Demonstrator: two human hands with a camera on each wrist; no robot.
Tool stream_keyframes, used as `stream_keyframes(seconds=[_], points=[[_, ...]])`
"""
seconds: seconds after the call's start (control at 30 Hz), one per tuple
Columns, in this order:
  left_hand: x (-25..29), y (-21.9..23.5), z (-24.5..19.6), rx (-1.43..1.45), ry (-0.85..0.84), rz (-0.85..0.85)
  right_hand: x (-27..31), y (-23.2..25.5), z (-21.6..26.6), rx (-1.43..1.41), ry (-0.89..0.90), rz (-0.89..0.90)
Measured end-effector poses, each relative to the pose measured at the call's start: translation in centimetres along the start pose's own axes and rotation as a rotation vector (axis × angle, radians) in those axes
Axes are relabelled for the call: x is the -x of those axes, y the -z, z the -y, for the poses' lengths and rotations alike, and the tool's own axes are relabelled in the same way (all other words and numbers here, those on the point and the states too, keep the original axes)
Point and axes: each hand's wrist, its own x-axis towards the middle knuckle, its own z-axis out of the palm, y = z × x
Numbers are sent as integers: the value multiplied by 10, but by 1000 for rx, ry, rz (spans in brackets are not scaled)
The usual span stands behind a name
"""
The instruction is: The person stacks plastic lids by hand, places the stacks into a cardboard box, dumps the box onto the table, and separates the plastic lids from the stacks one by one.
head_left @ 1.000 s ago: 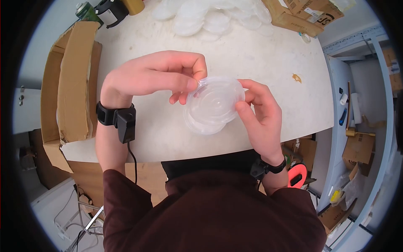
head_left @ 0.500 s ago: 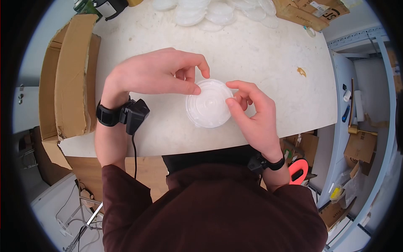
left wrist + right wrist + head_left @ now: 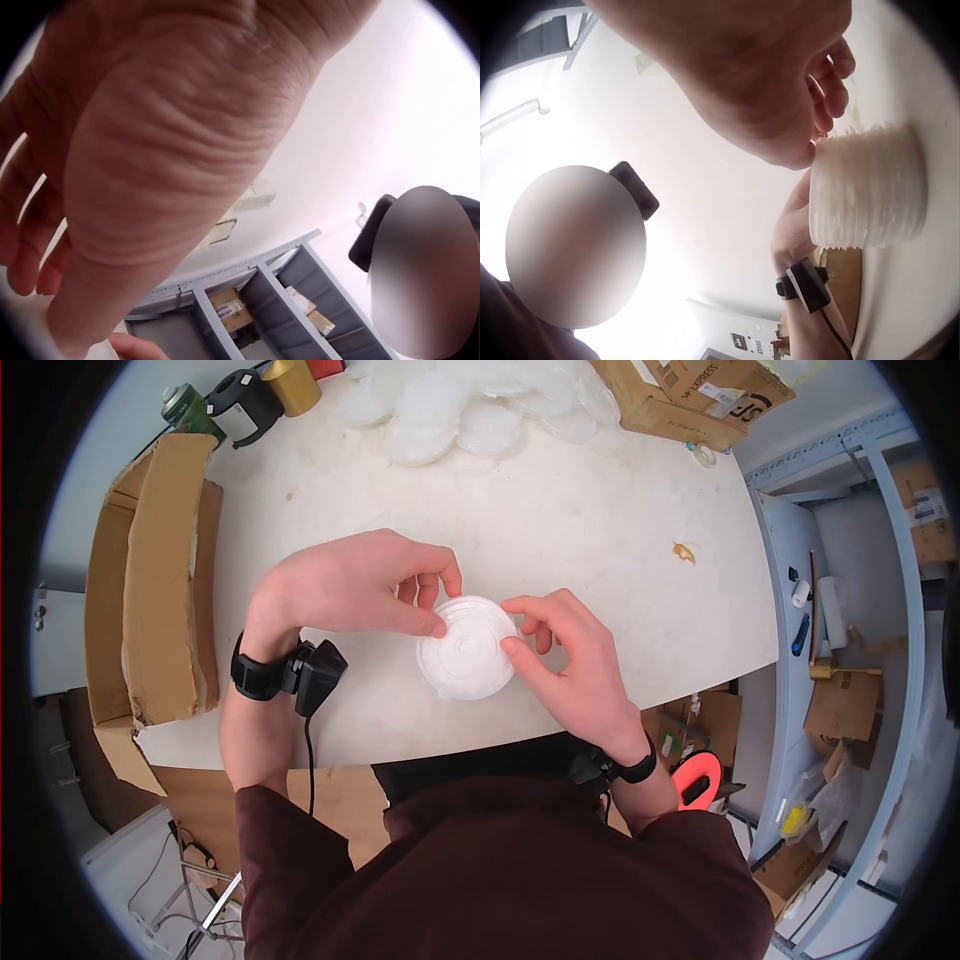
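In the head view a stack of round translucent plastic lids [image 3: 468,660] stands on the pale table near its front edge. The right wrist view shows this stack [image 3: 866,191] from the side, with many thin ridged rims. My left hand [image 3: 365,585] is at its left, thumb tip on the top lid and index finger by the far rim. My right hand [image 3: 575,655] touches the right rim with thumb and index fingertips, the other fingers loosely bent. In the left wrist view the palm of the left hand [image 3: 172,142] fills much of the picture and hides the lids.
Many loose translucent lids [image 3: 425,435] lie heaped at the table's back. A long cardboard box [image 3: 160,590] stands along the left edge, with a black container [image 3: 243,407] behind it. Another cardboard box [image 3: 690,405] and a tape roll [image 3: 703,455] are at back right.
One second ago both hands held a tilted lid above the stack. That lid now lies flat on top, and the fingers have loosened to rest around its rim.
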Motion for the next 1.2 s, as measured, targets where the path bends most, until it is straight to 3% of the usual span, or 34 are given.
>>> stream_keyframes(seconds=[0.13, 0.27, 0.37, 0.43, 0.53, 0.83, 0.97, 1.07, 1.13, 1.17, 1.2], points=[[1, 0, -3, -3, 15, -15, -16, 17, 4, 101, 85, 0], [4, 0, -6, -14, -3, -40, -73, 34, -4, 247, 172, 11], [6, 1, -3, -23, -10, -42, -123, 27, -30, 408, 255, 19], [6, 1, -2, -31, -20, -38, -148, 15, -43, 630, 450, -22], [6, 2, -1, -42, -21, -56, -174, -4, -57, 752, 556, -36], [8, 2, -4, -62, -44, -121, -183, -10, -64, 949, 587, 20], [6, 2, 5, -76, -81, -242, -170, 2, -57, 865, 669, -11], [5, 6, 11, -55, -55, -398, -141, 25, -22, 625, 569, 44], [5, 7, 11, -41, -18, -483, -121, 39, -9, 369, 328, 41], [3, 6, 10, -45, -47, -576, -111, 44, -8, 368, 327, 49], [2, 4, 8, -49, -74, -669, -102, 49, -8, 134, 222, 37]])
